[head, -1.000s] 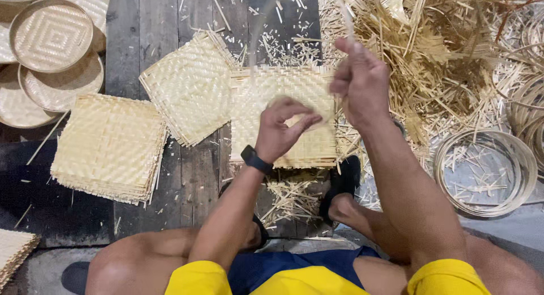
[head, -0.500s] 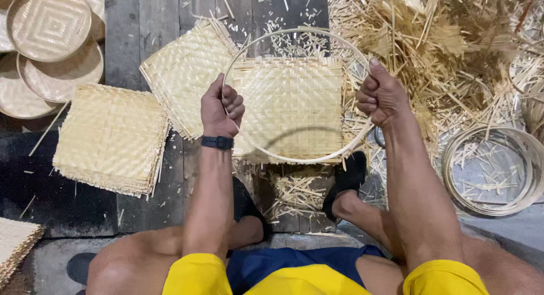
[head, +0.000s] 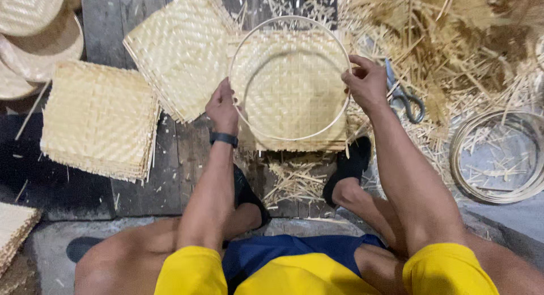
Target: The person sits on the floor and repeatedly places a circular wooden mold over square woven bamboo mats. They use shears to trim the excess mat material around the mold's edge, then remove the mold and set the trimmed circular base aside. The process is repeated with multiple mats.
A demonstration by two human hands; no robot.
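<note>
Hoop: I hold a thin pale bamboo ring (head: 294,137) over the square woven bamboo mat (head: 289,85).
Left hand (head: 222,107): clamped on its left rim.
Right hand (head: 367,83): gripping its right rim.
Nearby: grey-handled scissors (head: 403,95) in straw offcuts (head: 453,40); stacked mats (head: 99,120); spare hoops (head: 498,156).

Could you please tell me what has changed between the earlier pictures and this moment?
A second ago the hands were empty above the woven bamboo mat. Since then the left hand and right hand have each gripped one side of a thin bamboo hoop and hold it over that mat. The mat stacks, scissors and coiled hoops stayed put.
</note>
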